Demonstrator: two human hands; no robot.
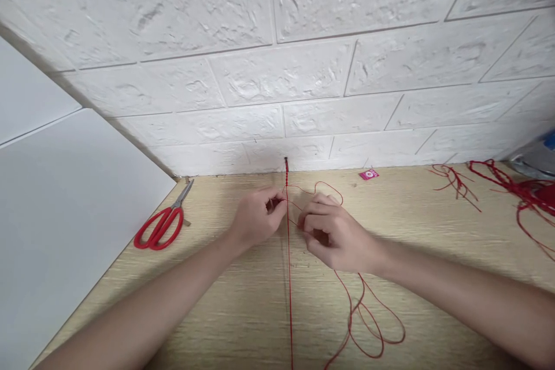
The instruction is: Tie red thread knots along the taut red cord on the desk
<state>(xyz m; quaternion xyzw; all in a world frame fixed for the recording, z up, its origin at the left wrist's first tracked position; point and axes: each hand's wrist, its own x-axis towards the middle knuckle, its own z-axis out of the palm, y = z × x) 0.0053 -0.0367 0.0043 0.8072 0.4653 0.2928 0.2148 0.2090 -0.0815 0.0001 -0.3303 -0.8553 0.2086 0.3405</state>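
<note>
- Well apart to the left of the left fingers: red-handled scissors (176,204), lying on the wood-grain tabletop (225,306), blades toward the brick-pattern wall (243,75).
- Left hand (255,217): thumb and forefinger tips pressed together, pinching a thin red strand (295,204) just beside the taut red cord (289,266).
- At the left fingertips, running lengthwise between both hands: the taut red cord, with a knotted section (286,177) just beyond the fingertips, near the wall.
- Judging by the pose, at the step of forming a loop around the taut red cord; seems to call for holding the crossing firm and drawing the strand snug against the knots. Cannot tell the exact over-and-under.
- Right hand (333,234): fingers curled, tips apparently pinching the same strand, just right of the taut red cord.
- Beyond the right fingers: a slack curve of strand; on the near side, loose red loops (350,315).
- Farther right, beyond the fingers: a small pink packet (369,174), short red offcuts (457,182), a tangled red bundle (535,192).
</note>
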